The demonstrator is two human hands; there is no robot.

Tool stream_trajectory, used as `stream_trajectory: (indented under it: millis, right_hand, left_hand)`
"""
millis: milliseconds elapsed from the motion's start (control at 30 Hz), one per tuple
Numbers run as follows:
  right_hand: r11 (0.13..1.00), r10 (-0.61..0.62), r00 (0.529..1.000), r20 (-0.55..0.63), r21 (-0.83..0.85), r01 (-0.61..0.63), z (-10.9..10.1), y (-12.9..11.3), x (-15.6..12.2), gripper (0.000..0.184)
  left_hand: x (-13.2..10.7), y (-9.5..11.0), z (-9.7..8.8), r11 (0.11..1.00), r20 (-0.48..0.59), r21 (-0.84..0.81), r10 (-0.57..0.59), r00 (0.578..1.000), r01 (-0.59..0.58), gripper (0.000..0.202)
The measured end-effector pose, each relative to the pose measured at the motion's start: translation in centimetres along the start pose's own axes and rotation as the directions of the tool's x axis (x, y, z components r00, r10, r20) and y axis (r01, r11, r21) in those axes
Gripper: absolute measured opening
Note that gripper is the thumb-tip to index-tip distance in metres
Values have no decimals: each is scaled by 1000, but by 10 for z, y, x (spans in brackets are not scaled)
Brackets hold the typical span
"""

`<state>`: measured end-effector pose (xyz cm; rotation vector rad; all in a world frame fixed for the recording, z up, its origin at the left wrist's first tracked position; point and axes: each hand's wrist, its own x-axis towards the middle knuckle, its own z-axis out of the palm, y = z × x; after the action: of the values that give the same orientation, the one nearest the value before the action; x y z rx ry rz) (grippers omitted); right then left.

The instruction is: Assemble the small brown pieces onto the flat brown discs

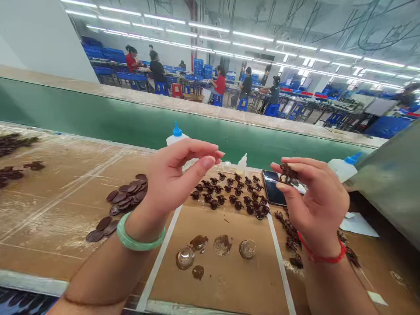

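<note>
My left hand (177,177) is raised above the bench, thumb and fingertips pinched together; whether anything is between them I cannot make out. My right hand (311,199) holds a small dark brown figurine (288,173) between thumb and fingers. Below and between the hands, several similar brown pieces (229,194) stand in rows on a cardboard sheet (226,280). A pile of flat brown discs (126,197) lies left of my left wrist, which wears a green bangle. More loose brown pieces (290,232) lie under my right hand.
Glue puddles and small clear caps (185,257) sit on the cardboard's near part. Two white squeeze bottles with blue caps (175,136) (344,168) and a phone (274,188) stand behind. A green conveyor belt (131,122) runs beyond the bench; several people work at far tables.
</note>
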<state>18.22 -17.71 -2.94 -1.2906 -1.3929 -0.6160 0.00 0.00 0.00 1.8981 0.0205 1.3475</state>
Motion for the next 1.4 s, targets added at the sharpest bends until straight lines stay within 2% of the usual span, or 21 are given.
stream_trajectory:
  millis: [133,300,367,467,733,967,1033,1100,1167,1200,1267,1333,1400]
  right_hand:
    - [998,-47,997,64,-29,49,5,4,3,22]
    - [992,-121,972,202,5,123,15,-1,3,20]
    - [991,-131,963,234,28,128,18,-4,1,21]
    - [989,-145,954,262,46,138,21,-6,-1,23]
    - [980,-198,932,304,66,186,24,-13,-4,20]
    - [968,-245,920,306,32,247,30,-13,-5,22]
    - [966,-244,911,333,3,257,30,-12,-4,33]
    - [968,-223,910,349,-30,249,28,-10,-3,53]
    - [973,-184,930,318,-75,218,24,-7,-2,66]
    - [975,-163,945,283,-98,198,21,-5,-1,66]
    - [977,-120,971,206,-147,152,14,-3,-1,58]
    - [977,-96,983,155,-172,123,10,-2,-1,49]
    - [978,-102,985,141,-166,126,7,-2,-1,41]
  left_hand:
    - [-3,-2,6,999,56,-35,-34,998,36,12]
    - [-4,-3,13,996,195,11,-93,976,92,12]
    - [-3,-5,15,994,302,25,-110,947,107,14]
    - [-2,-9,16,993,464,1,-106,880,119,16]
    - [-2,-8,16,980,548,-18,-158,822,200,20]
    - [-3,-4,22,969,558,19,-216,801,247,23]
    - [-2,-5,20,964,562,40,-239,792,262,23]
    - [1,-9,15,954,555,81,-284,782,288,24]
    - [5,-16,6,933,511,156,-357,782,324,24]
    - [8,-21,1,917,477,214,-400,783,337,24]
    - [12,-35,-9,847,401,415,-499,768,334,23]
    - [14,-53,-16,709,326,646,-591,738,283,19]
    - [13,-73,-20,587,276,773,-654,705,242,14]
